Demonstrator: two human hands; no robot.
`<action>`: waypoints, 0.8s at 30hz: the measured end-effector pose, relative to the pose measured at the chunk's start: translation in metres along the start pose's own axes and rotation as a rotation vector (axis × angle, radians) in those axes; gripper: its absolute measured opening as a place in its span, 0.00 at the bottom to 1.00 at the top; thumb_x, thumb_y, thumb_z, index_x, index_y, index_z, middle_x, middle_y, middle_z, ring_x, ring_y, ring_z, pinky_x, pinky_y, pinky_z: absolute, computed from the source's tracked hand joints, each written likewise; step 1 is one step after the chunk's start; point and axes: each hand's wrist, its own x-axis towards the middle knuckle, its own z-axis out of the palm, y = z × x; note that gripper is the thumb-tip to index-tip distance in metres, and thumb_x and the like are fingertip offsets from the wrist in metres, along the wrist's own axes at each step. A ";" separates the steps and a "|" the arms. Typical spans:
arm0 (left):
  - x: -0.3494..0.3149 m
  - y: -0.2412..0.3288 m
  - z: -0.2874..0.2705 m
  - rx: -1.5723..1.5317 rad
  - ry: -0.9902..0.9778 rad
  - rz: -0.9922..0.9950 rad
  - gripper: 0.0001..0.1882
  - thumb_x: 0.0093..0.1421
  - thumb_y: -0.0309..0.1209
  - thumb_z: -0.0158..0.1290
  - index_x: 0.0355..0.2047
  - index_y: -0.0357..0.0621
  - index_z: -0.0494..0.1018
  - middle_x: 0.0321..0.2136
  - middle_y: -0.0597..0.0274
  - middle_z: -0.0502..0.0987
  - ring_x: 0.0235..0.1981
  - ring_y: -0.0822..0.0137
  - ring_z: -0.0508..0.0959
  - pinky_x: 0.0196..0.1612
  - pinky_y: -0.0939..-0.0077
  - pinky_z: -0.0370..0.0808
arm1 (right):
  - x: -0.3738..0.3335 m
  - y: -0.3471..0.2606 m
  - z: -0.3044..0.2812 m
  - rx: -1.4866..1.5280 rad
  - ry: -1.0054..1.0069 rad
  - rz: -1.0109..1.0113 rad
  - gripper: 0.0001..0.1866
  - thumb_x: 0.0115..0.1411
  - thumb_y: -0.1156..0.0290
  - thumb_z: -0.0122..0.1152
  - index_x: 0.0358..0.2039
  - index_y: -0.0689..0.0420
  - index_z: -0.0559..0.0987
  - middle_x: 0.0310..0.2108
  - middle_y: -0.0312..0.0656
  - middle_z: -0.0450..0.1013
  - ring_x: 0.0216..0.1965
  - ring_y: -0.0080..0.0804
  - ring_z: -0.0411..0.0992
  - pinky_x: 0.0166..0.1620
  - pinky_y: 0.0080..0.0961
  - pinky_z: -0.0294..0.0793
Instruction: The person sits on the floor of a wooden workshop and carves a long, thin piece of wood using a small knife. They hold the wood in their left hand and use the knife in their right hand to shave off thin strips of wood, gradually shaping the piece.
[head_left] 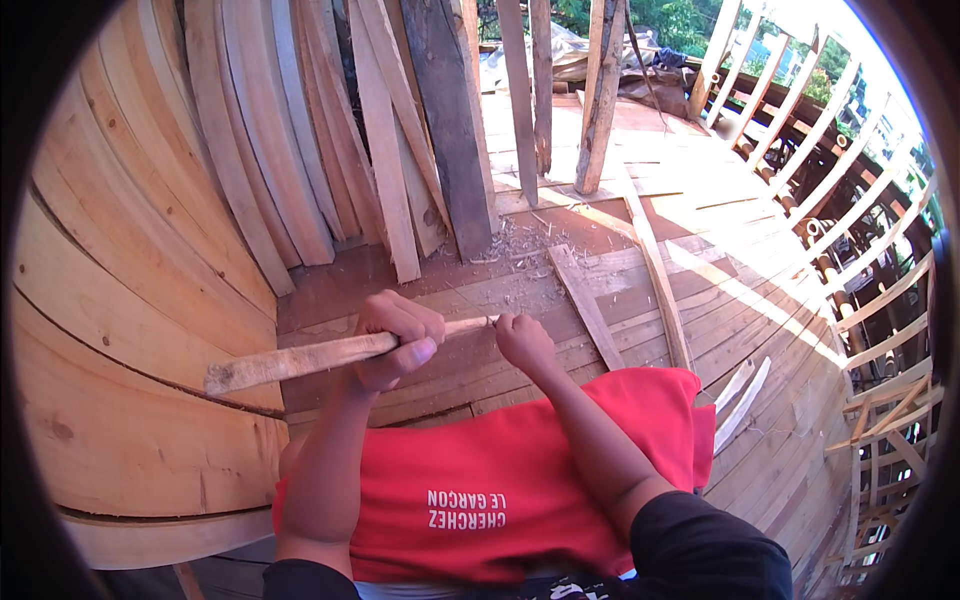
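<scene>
A pale wooden stick (295, 362) slants across in front of me, its thick, blunt end at the left and its thin end at the right. My left hand (400, 335) is wrapped round it past the middle, thumb along the near side. My right hand (525, 342) is closed at the thin tip, where a small dark bit shows by the fingers. Whether these fingers pinch the tip or a small tool is hidden. Below both hands, red cloth (400, 465) with white print covers my lap.
Curved planks (140, 370) form a wall at the left. Upright boards (385, 150) and a dark post (445, 120) stand ahead. Wood shavings (525, 262), a short board (585, 305) and a longer one (655, 275) lie on the plank floor (760, 330). Pale curved strips (742, 405) lie to the right.
</scene>
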 end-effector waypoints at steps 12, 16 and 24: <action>0.004 -0.005 0.000 -0.033 0.063 0.050 0.20 0.50 0.24 0.50 0.09 0.39 0.51 0.08 0.61 0.57 0.11 0.68 0.56 0.17 0.72 0.57 | 0.039 0.060 0.047 -0.044 0.057 -0.083 0.31 0.65 0.52 0.35 0.38 0.66 0.80 0.42 0.65 0.75 0.46 0.66 0.72 0.54 0.54 0.69; -0.003 0.000 -0.004 -0.019 0.122 0.048 0.20 0.50 0.23 0.49 0.10 0.39 0.51 0.08 0.62 0.57 0.10 0.68 0.56 0.17 0.72 0.57 | -0.023 -0.014 0.004 0.123 -0.012 -0.119 0.31 0.66 0.54 0.34 0.35 0.68 0.81 0.38 0.68 0.75 0.43 0.67 0.74 0.50 0.56 0.71; -0.010 -0.002 -0.026 -0.092 0.222 0.107 0.19 0.55 0.22 0.47 0.12 0.43 0.51 0.08 0.65 0.56 0.11 0.71 0.54 0.18 0.72 0.56 | -0.018 -0.016 0.011 0.061 0.108 -0.098 0.31 0.66 0.54 0.34 0.31 0.66 0.80 0.32 0.65 0.76 0.39 0.68 0.74 0.48 0.57 0.70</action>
